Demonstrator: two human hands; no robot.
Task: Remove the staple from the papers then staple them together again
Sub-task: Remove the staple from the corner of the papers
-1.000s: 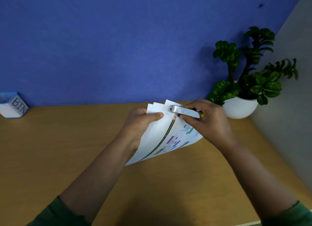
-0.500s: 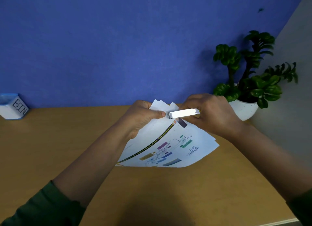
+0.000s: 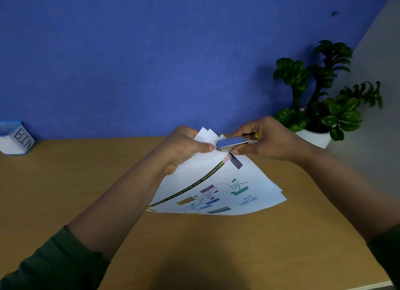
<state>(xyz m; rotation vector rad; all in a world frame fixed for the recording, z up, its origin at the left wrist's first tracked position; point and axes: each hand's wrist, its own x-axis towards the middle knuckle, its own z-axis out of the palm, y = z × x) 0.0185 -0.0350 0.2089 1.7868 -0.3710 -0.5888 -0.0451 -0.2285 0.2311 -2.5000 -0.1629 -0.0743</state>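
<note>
Fingers of the left hand (image 3: 181, 148) pinch the fanned white printed papers (image 3: 216, 188) at their twelve-o'clock corner; those of the right hand (image 3: 266, 138), at two o'clock, curl round the small silver metal stapler (image 3: 234, 143) biting there. Thin sheets look floppy and slippery, so hold near the corner.

Papers (image 3: 218, 188): white printed sheets, fanned, chart side up, held tilted above tabletop (image 3: 65, 181). Stapler (image 3: 234, 143): small, silver metal, lying roughly level, nose at the sheets' top corner.
</note>
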